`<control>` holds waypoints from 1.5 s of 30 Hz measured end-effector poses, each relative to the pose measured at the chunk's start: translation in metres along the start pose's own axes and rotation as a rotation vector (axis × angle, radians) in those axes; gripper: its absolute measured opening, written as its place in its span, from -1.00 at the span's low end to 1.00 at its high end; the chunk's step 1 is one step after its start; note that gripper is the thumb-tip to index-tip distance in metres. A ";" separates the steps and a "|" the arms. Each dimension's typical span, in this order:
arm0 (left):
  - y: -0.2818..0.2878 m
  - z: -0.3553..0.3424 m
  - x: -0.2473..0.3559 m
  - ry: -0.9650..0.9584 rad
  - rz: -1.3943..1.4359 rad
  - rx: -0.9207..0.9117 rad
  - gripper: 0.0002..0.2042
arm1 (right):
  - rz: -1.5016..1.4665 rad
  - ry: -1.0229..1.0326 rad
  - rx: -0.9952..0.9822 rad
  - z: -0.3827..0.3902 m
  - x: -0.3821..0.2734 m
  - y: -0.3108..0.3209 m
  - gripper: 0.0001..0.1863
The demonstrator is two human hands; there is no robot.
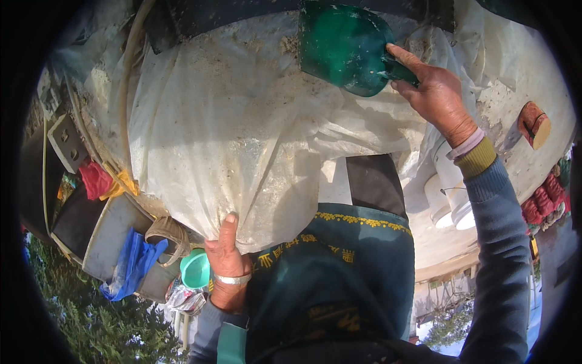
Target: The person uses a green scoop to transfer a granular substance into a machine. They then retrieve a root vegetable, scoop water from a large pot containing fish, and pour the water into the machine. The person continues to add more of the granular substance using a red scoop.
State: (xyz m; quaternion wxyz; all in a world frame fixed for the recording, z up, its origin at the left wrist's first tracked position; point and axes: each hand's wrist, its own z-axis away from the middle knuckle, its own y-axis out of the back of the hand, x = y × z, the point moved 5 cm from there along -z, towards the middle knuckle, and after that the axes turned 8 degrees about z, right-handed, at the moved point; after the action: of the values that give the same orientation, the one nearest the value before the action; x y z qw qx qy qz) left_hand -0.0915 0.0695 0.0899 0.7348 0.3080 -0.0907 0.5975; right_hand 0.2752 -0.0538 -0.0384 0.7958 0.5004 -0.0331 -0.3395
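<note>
My right hand (438, 94) is closed round the short handle of a dark green plastic scoop (345, 48), its index finger stretched along the back of the blade. White specks cling to the scoop, which lies over the far part of a translucent plastic sheet (230, 139). At the sheet's near edge, my left hand (229, 258) pinches the plastic with the thumb on top, drawing it into folds. Pale crumbs and dust are scattered over the sheet. A dark green apron (364, 242) with yellow trim hangs in front of me, below the sheet.
On the left hang a blue plastic bag (134, 261) and red cloth (95, 179), near a turquoise bowl (195, 269). White buckets (438, 197) stand at the right, with a reddish block (534, 125) beyond. A pale hose (128, 73) runs down the left side.
</note>
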 end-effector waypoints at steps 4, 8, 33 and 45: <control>0.022 0.003 0.025 -0.049 -0.012 -0.052 -0.62 | -0.050 0.020 -0.032 -0.025 -0.044 -0.025 -0.40; 0.055 -0.007 0.044 -0.066 -0.088 -0.009 -0.62 | 0.040 -0.033 -0.101 -0.036 -0.020 -0.026 -0.43; 0.079 -0.017 0.065 0.018 0.027 -0.012 -0.54 | -0.413 0.014 0.204 -0.013 -0.060 -0.047 -0.22; 0.085 -0.012 0.056 0.072 -0.049 0.024 -0.66 | -0.146 -0.075 -0.315 -0.047 -0.073 -0.129 -0.78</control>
State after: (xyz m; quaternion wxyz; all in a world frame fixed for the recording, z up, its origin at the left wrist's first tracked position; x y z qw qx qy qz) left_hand -0.1586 0.1308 0.1376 0.7483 0.2972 -0.0495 0.5910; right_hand 0.1719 -0.0102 -0.1464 0.8358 0.3575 0.0273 -0.4158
